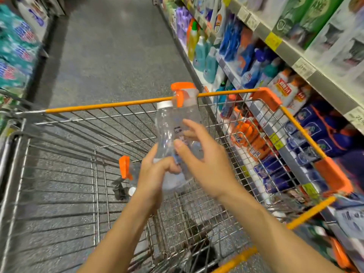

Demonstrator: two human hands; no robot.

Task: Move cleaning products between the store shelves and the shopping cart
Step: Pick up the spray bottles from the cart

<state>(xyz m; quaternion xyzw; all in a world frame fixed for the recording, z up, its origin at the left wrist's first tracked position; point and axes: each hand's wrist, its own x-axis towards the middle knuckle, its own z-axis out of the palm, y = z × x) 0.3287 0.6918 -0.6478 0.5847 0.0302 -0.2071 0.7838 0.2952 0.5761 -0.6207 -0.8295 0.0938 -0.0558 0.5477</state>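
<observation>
Over the shopping cart (118, 105) my left hand (155, 174) grips the lower ends of two clear plastic bottles held side by side. One bottle has a white cap (164, 123); the other has an orange flip lid (187, 107) and stands taller. My right hand (206, 160) hovers in front of the orange-lidded bottle with fingers spread, thumb and fingertips at its wall without closing round it. Another clear bottle with an orange lid (126, 170) lies on the cart's wire floor, partly hidden by my left wrist.
Store shelves (275, 42) packed with detergent and cleaner bottles run along the right, close beside the cart. Stacked teal packs (17, 56) line the left side. The grey aisle floor (108, 46) stretches ahead. A small white-capped item (131, 191) lies in the cart.
</observation>
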